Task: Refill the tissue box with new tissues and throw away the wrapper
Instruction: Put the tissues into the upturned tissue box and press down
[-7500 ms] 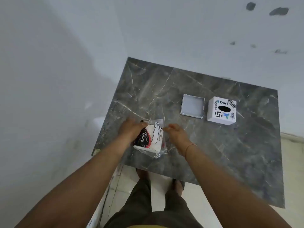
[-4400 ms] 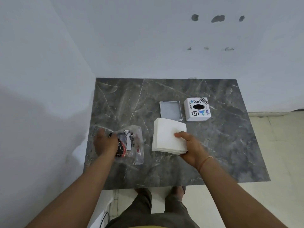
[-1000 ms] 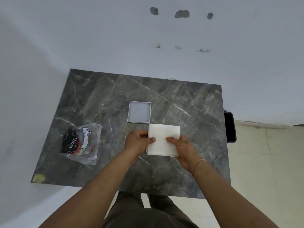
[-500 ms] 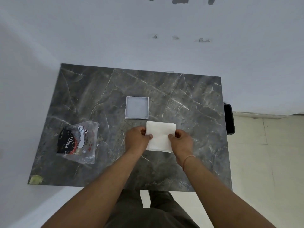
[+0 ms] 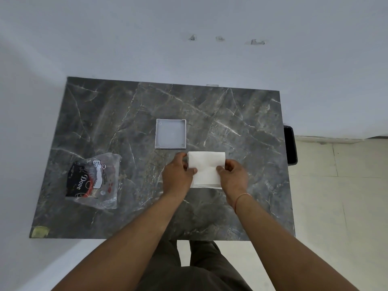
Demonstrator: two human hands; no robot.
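A stack of white tissues (image 5: 206, 169) sits at the middle of the dark marble table (image 5: 241, 114). My left hand (image 5: 177, 177) grips its left side and my right hand (image 5: 233, 177) grips its right side, thumbs on top. The stack's edges curl up between my hands. Just beyond the stack lies a shallow square grey-white box part (image 5: 170, 133), open side up. At the left of the table lies the crumpled clear wrapper (image 5: 94, 181) with a black and red print, holding nothing. The printed white tissue box is not visible.
A black bin (image 5: 290, 145) stands on the floor by the table's right edge. White walls close the table's far and left sides. A patch of yellow tape (image 5: 39, 231) marks the near left corner. My legs are under the near edge.
Both hands have stayed on the tissue stack and pressed its sides slightly closer together. The wrapper and the grey-white box part have not moved; the camera view has shifted a little.
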